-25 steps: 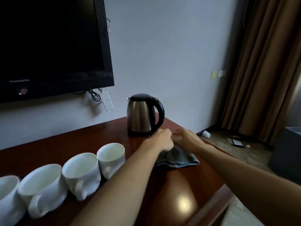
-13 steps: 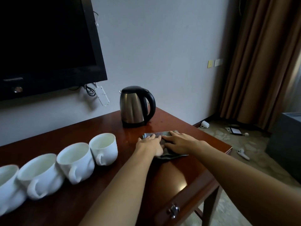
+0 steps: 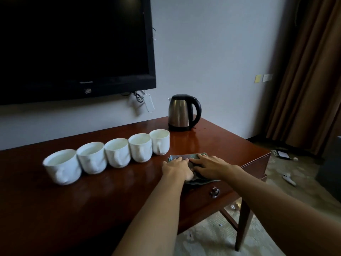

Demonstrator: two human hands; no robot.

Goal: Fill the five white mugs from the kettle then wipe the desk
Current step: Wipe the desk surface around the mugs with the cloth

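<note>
Mugs: five white mugs (image 3: 110, 157) stand in a row on the surface (image 3: 92, 200), each touching the next, handles facing the person; the row runs from the kettle's near left side leftward and toward the viewer.
Mug contents: pale inside; a liquid level cannot be told for sure.
Kettle: steel kettle (image 3: 181, 112) with black lid, handle and base stands upright at the back of the surface, near the wall, handle to the right.
Cloth: grey-green cloth (image 3: 186, 156) lies flat on the surface in front of the kettle, just right of the nearest-to-kettle mug, close to the front edge.
Left hand: left hand (image 3: 178, 168) rests palm down on the cloth, fingers (image 3: 178, 159) laid nearly straight and pointing toward the kettle; it presses rather than grips.
Right hand: right hand (image 3: 210, 166) lies flat on the cloth just beside the left hand, fingers spread and pointing left, tips touching the left hand's fingers; nothing is pinched.
Surface: dark red-brown, glossy, with small drops or specks in front of the kettle.
Drawer: a metal pull (image 3: 215, 192) shows on the front below the cloth.
TV: a black screen (image 3: 73, 43) hangs on the wall left of the kettle, cables (image 3: 140, 95) hanging under its corner.
Curtain: brown curtain (image 3: 310, 71) hangs far right of the kettle.
Floor: a white controller (image 3: 288, 179) and a dark flat item (image 3: 281, 154) lie on the floor right of the surface.
</note>
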